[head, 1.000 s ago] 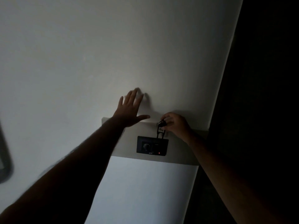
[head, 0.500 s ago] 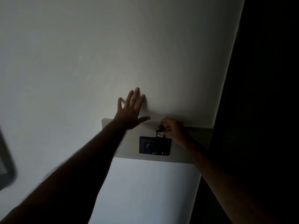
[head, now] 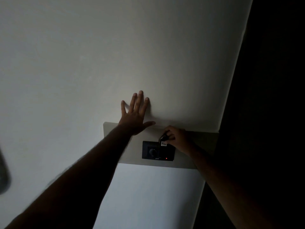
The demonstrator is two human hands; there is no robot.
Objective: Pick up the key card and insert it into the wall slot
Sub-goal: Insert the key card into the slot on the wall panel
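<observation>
Key card lower, at wall slot.

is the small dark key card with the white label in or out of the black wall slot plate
Partly in, it seems: the dark key card, pinched by the right hand, meets the black wall plate's top edge. The depth cannot be told in this dim light.

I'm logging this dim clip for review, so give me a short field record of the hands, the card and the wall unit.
lighting: very dim
left hand: open, flat against the pale wall, holds nothing
right hand: pinches the small dark key card with white label
key card: at the top edge of the black rectangular wall panel; depth in slot unclear
panel: round knob at left, small red light lit
</observation>
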